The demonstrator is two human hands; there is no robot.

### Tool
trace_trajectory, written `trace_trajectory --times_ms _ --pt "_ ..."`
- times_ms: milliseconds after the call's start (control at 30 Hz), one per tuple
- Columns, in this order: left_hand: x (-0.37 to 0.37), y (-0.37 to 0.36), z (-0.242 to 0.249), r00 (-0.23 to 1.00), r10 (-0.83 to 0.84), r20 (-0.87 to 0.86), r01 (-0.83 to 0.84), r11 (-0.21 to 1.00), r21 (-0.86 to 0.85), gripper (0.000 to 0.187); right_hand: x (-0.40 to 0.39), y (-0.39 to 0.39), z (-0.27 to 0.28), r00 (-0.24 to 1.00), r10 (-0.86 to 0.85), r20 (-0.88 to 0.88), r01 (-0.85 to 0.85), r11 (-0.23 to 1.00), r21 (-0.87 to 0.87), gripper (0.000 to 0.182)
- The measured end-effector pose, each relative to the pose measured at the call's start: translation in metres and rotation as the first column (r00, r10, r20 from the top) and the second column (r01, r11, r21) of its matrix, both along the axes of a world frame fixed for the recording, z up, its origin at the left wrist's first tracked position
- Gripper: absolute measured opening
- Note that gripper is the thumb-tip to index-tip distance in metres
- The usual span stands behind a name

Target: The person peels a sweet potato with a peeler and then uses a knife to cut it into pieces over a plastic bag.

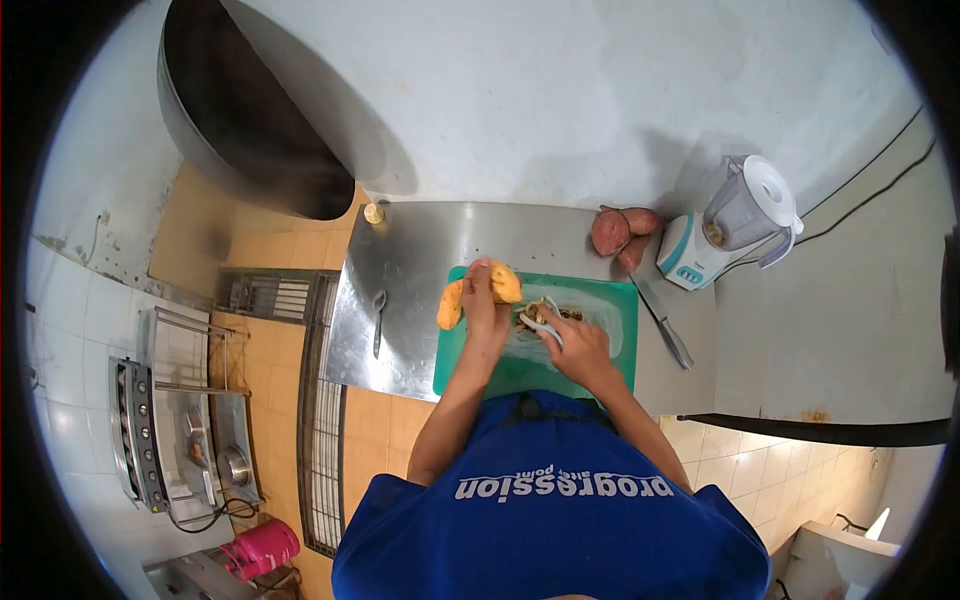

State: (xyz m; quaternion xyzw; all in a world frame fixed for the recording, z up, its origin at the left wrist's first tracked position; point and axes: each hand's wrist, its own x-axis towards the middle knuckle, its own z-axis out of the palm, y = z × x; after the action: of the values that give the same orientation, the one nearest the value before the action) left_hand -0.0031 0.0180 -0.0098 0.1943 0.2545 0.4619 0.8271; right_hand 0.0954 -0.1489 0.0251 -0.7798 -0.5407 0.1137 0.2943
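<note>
My left hand (483, 305) is closed round a peeled sweet potato (507, 285) with orange-yellow flesh, over the far left part of a green cutting board (480, 375). My fingers cover its middle. In my right hand (582, 350) is a white-handled peeler (545, 316), partly hidden by the fingers. Dark peelings (570, 314) lie beneath it on a clear plastic sheet or bag (600, 312) on the board. The peeler and the sweet potato are apart.
Several red-skinned sweet potatoes (612, 233) lie by the wall, beside a blender (690, 255). A knife (668, 332) rests right of the board. On the steel counter (400, 260) are a spoon (379, 320) and a small pale-yellow object (374, 213). A dark wok-like pan (250, 120) hangs upper left.
</note>
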Motion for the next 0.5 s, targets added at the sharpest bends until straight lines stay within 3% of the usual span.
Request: trace_trajectory --times_ms 67,100,200,233,267,300,400,500 --pt "-0.003 0.010 0.015 0.998 0.057 -0.020 -0.057 0.998 0.020 0.031 0.002 -0.014 -0.014 0.998 0.040 0.048 -0.027 0.968 -0.251 0.047" --pt "-0.003 0.013 0.019 0.991 0.126 -0.036 -0.124 0.992 0.035 0.031 0.002 -0.018 -0.014 0.998 0.039 0.049 -0.025 0.968 -0.251 0.047" --pt "-0.002 0.011 0.018 0.992 0.102 -0.071 -0.099 0.994 0.038 0.027 0.002 -0.024 -0.014 0.999 -0.044 0.024 0.049 0.975 -0.216 0.048" --pt "-0.004 0.008 0.011 0.992 0.101 -0.075 -0.099 0.995 0.033 0.027 0.006 -0.019 -0.011 0.998 -0.060 0.027 0.062 0.995 -0.074 0.049" --pt "-0.004 0.006 0.004 1.000 -0.006 0.016 0.006 1.000 -0.029 0.025 0.010 -0.012 -0.006 0.997 -0.078 0.029 0.076 0.994 0.073 0.051" --pt "-0.005 0.003 -0.001 0.988 -0.108 0.111 0.117 0.990 -0.081 0.024 0.012 -0.005 0.004 0.996 -0.082 0.026 0.080 0.994 0.072 0.051" --pt "0.000 -0.011 0.005 0.972 -0.226 0.064 0.229 0.972 -0.046 0.023 0.015 0.013 0.041 0.994 -0.084 -0.076 0.088 0.995 0.052 0.051" --pt "0.003 -0.016 0.035 0.971 -0.240 0.016 0.241 0.967 -0.081 0.026 0.017 0.023 0.056 0.989 -0.090 -0.119 0.082 0.994 -0.074 0.051"
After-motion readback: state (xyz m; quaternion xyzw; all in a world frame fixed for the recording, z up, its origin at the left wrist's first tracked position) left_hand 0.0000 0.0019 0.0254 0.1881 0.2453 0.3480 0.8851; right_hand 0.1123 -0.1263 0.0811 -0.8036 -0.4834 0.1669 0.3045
